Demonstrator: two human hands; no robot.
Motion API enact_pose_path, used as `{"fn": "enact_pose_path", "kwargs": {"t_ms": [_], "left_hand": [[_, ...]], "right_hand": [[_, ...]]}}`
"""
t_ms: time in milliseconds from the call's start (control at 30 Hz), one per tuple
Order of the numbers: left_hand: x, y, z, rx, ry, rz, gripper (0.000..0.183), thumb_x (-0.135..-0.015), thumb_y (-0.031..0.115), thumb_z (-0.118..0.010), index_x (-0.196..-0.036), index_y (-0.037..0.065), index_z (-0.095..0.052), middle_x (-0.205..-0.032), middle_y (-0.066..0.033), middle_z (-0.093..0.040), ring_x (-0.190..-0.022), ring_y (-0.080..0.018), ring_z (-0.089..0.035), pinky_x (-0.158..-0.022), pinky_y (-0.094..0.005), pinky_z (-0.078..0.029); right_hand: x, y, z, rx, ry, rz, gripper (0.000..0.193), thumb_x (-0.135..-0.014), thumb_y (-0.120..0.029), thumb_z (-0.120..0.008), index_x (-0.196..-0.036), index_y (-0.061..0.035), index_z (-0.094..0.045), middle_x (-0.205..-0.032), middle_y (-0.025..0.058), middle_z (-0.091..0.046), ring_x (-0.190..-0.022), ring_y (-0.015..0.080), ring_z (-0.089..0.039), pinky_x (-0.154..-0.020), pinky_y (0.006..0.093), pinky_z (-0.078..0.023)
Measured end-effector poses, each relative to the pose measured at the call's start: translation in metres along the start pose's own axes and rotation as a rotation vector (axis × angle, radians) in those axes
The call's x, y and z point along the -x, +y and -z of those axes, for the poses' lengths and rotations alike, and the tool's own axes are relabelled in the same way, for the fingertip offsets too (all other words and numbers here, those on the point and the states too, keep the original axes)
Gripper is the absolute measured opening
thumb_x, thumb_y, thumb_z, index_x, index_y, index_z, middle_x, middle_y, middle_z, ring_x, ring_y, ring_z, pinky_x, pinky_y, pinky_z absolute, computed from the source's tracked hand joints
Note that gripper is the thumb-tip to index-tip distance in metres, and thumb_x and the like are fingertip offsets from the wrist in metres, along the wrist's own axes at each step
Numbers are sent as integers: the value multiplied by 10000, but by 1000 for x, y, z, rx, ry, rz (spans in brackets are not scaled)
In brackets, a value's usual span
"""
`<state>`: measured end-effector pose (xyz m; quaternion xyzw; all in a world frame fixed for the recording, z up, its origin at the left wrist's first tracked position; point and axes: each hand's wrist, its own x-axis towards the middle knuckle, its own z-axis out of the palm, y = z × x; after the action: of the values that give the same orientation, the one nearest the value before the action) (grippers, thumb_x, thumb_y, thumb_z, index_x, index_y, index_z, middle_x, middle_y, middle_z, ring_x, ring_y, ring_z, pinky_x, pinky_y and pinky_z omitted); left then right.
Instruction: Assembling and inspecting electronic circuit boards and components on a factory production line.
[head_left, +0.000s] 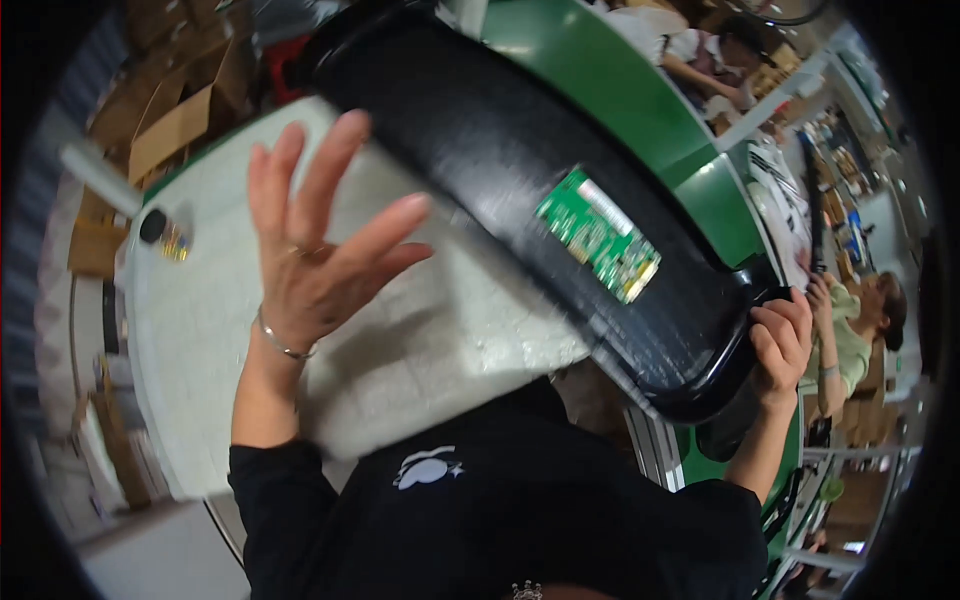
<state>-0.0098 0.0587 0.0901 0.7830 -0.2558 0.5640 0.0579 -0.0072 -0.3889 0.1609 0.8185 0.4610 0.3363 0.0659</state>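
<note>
A long, shallow black plastic tray (480, 150) slants across the view from the far left to the near right. On its floor, toward the right end, lies a green circuit board (600, 235) with a white label strip and gold-coloured parts along one edge. My right hand (782, 345) grips the tray's rim at the right end, fingers curled over it. Raised above the white table covering, my left hand (320, 240) has its fingers spread and holds nothing. It is apart from the tray, and a bracelet circles its wrist.
The table has a pale, wrinkled covering (200, 360). A small clear jar with a black lid (160, 232) lies at its left. Green work surface (600, 70) runs beyond the tray. Open cardboard boxes (185, 120) stand at the far left. Other people (860, 330) are at the right.
</note>
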Motion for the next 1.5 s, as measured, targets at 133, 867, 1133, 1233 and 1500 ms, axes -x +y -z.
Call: {"fn": "enact_pose_path", "kwargs": {"t_ms": [133, 867, 1133, 1233, 1500], "left_hand": [[34, 48, 50, 148, -433, 52, 228, -667, 88, -672, -895, 79, -673, -779, -27, -614, -698, -177, -598, -579, -288, -479], [103, 138, 78, 108, -772, 704, 190, -643, 46, -669, -818, 90, -609, -729, -21, -484, -709, -199, -536, -574, -322, -481], [87, 123, 78, 360, -687, 828, 238, -715, 186, -770, -881, 61, -653, -807, -56, -613, -726, -252, -583, -612, -335, -501], [82, 115, 72, 480, -569, 941, 296, -666, 153, -815, -882, 34, -651, -859, -86, -659, -770, -286, -619, -673, -337, -516], [77, 117, 41, 487, -714, 842, 285, -749, 194, -756, -970, 46, -653, -945, -69, -648, -834, -271, -598, -705, -347, -508]], "right_hand": [[-27, 6, -41, -245, -4, 116, 227, -654, -23, -658, -870, -33, -587, -967, 121, -657, -944, 326, -636, -926, 527, -480], [-319, -115, -379, -643, -118, 95, 148, -824, -169, -617, -917, -96, -706, -941, 110, -680, -951, 311, -620, -816, 437, -515], [-256, -76, -212, -565, 327, 478, 328, -719, 70, -636, -1022, -54, -648, -878, 96, -631, -806, 286, -625, -684, 362, -520], [-199, -94, -193, -724, -40, 551, 251, -688, -3, -612, -934, -33, -645, -803, 88, -590, -811, 256, -603, -690, 352, -519], [-123, -100, -205, -749, -336, 364, 115, -806, -83, -658, -890, -9, -630, -797, 86, -585, -765, 261, -580, -647, 368, -496]]}}
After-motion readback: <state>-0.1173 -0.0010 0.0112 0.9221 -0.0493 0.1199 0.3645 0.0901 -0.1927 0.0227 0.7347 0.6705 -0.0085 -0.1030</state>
